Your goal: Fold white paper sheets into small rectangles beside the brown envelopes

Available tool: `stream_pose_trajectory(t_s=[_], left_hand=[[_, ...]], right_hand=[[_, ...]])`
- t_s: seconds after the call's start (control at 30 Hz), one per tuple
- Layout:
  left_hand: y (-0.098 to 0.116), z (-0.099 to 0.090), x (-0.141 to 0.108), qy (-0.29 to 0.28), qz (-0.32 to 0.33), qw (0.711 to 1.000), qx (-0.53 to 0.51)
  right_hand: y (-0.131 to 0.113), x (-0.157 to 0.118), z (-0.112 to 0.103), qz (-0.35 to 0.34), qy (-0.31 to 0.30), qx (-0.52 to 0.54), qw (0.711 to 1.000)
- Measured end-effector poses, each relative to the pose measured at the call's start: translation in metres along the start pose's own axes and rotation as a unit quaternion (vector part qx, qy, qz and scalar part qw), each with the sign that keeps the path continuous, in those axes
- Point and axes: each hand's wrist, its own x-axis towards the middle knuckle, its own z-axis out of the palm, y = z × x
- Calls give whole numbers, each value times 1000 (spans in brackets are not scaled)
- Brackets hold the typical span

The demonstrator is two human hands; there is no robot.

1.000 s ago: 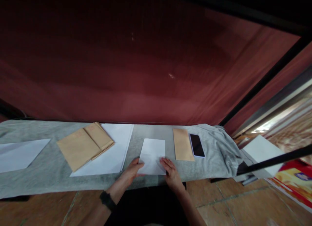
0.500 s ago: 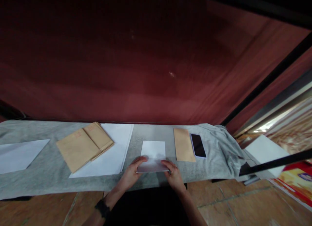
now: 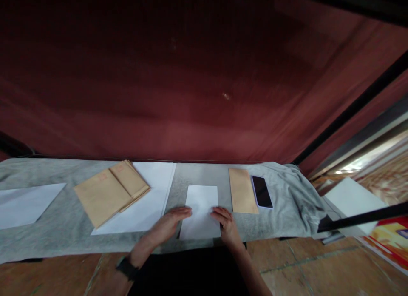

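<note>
White paper takes centre stage between two bare hands: a small sheet (image 3: 201, 215) lies on grey cloth (image 3: 295, 206), its long sides running away from the person. The left hand (image 3: 174, 217), a dark band (image 3: 127, 268) on its wrist, lays extended fingers over one side edge; the right hand (image 3: 227, 223) mirrors it on the other — neither is clenched. The thumbs are hard to make out, so whether they pinch the paper from beneath cannot be told.

Left of the grip, brown envelopes (image 3: 103, 198) rest askew on larger white sheets (image 3: 154, 177), with another white page (image 3: 28, 204) farther out on the same side. Right of the grip, a lone brown envelope (image 3: 244, 192) sits just beside a dark-screened phone (image 3: 262, 192).

Steadying the paper well seems to call for a light, even touch — both hands level, fingers flat, long edges kept square. Pressure is likely best spread from the middle toward the sides, since the soft cloth could give and leave a stray wrinkle under a hard fingertip.
</note>
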Motion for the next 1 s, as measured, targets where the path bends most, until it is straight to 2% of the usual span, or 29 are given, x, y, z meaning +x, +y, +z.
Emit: stream_pose_trajectory(t_s=[0.07,0.13,0.2,0.27,0.33,0.4,0.5,0.63,0.77,0.9,1.0], left_hand=[[7,-6,7,-3,-11,1000,13],[16,-1,21,8,7,999,42],[25,15,38,-22,46,996,79],[28,36,56,-39,50,990,126],[26,55,70,-34,46,984,167],[18,64,79,-10,43,981,191],[3,57,83,38,18,981,190],[-15,28,69,85,-36,988,125],[-23,8,36,81,-47,994,62],[-19,16,4,96,-55,993,-50],[-10,31,-2,131,-52,989,-55]], right_hand=[[-2,-2,-1,-6,-16,-17,1000],[-4,-4,-3,-9,-31,-25,999],[-7,-3,-6,-10,-46,-29,998],[-10,-2,-8,-9,-66,-34,997],[-11,-1,-10,-8,-79,-37,996],[-11,-1,-10,-10,-74,-32,997],[-7,-2,-6,-10,-49,-20,999],[-2,-2,0,14,-13,-9,1000],[-1,-1,4,36,20,3,999],[-2,0,4,58,41,16,997],[-3,1,4,74,56,32,995]])
